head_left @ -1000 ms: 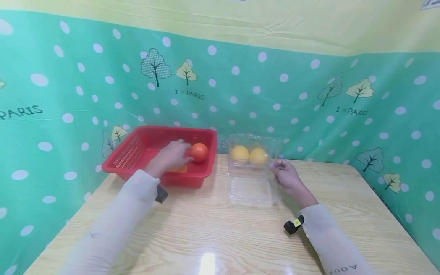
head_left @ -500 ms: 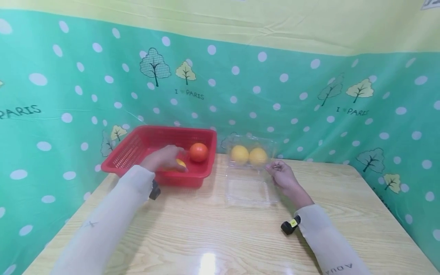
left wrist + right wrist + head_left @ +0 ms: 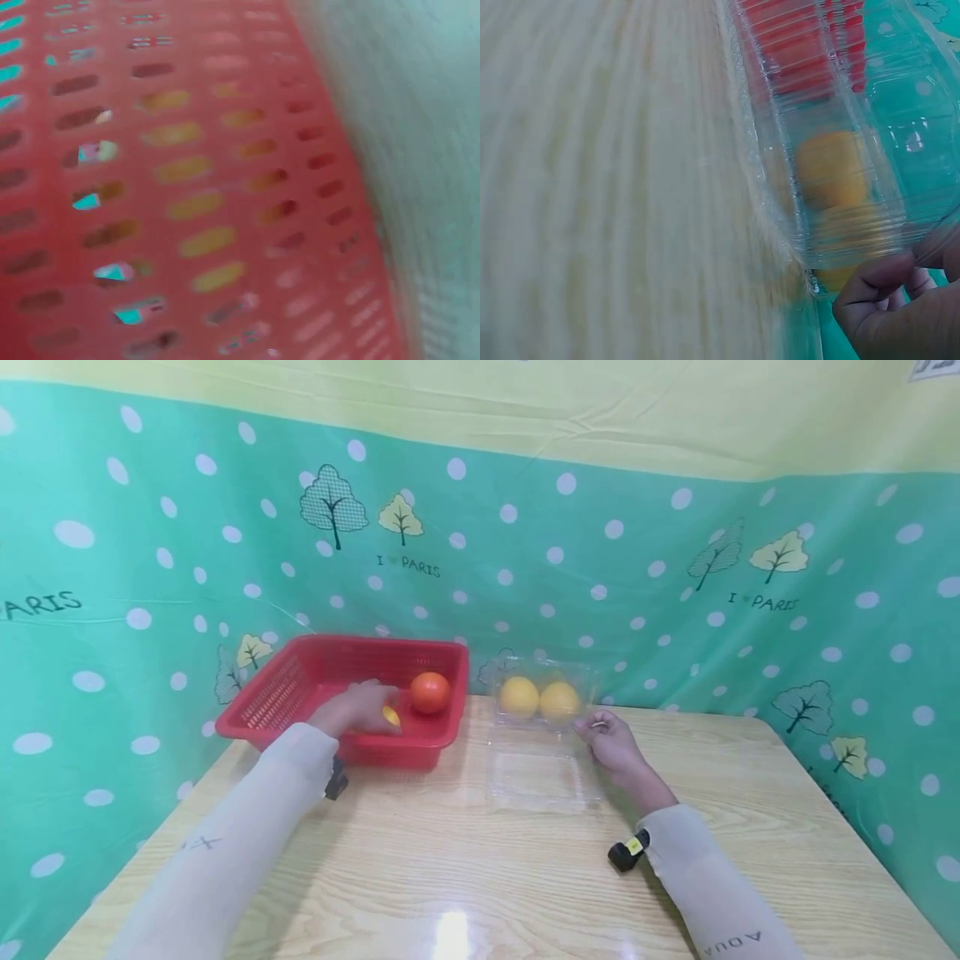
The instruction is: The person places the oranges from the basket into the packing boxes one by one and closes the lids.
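In the head view my left hand reaches down into a red plastic basket at the left. Its fingers and thumb grip an orange, mostly covered by the hand. Through the slots of the basket wall, the left wrist view shows yellow-orange patches. A shiny orange-red round fruit lies just right of the hand. My right hand pinches the right edge of an open clear plastic clamshell box. At the box's far part sit two oranges, side by side.
A light wooden table bears the basket and the box, which stand a short gap apart. Close behind them hangs a green dotted curtain with printed trees. Black wrist cameras sit on both wrists.
My left hand has moved from beside the orange-red fruit, left and toward me, and closed on the orange in the basket. The right hand and the box's raised part have shifted slightly left.
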{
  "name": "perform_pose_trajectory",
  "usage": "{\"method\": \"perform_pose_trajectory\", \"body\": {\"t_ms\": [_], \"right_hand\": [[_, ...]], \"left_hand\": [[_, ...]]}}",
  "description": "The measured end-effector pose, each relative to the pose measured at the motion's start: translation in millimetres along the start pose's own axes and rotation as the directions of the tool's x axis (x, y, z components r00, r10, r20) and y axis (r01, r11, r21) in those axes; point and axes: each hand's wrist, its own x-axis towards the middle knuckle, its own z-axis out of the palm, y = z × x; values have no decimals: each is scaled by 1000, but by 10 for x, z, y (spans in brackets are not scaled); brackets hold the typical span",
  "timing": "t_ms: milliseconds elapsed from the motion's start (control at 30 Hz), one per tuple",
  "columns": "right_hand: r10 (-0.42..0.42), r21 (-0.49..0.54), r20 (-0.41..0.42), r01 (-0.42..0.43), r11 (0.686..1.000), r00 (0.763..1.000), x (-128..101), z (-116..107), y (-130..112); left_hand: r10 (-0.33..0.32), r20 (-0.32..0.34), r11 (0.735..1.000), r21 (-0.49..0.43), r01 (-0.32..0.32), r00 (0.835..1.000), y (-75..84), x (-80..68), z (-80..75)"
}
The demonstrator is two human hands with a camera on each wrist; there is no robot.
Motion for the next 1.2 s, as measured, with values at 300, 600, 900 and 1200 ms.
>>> {"method": "perform_pose_trajectory", "body": {"t_ms": [300, 600, 900, 1200], "right_hand": [[14, -27, -28, -14, 1000, 1000, -2, 35, -9], [14, -40, -27, -15, 999, 1000, 9, 12, -20], [14, -38, -22, -14, 999, 1000, 11, -1, -13], [17, -39, -24, -18, 999, 1000, 8, -4, -3]], "left_hand": [[-35, -142, 999, 21, 39, 989, -60, -19, 14], [18, -217, 999, 50, -8, 976, 117, -32, -123], [118, -284, 990, 102, -93, 951, 373, -12, -233], [234, -294, 969, 152, -197, 927, 786, -71, -232]]}}
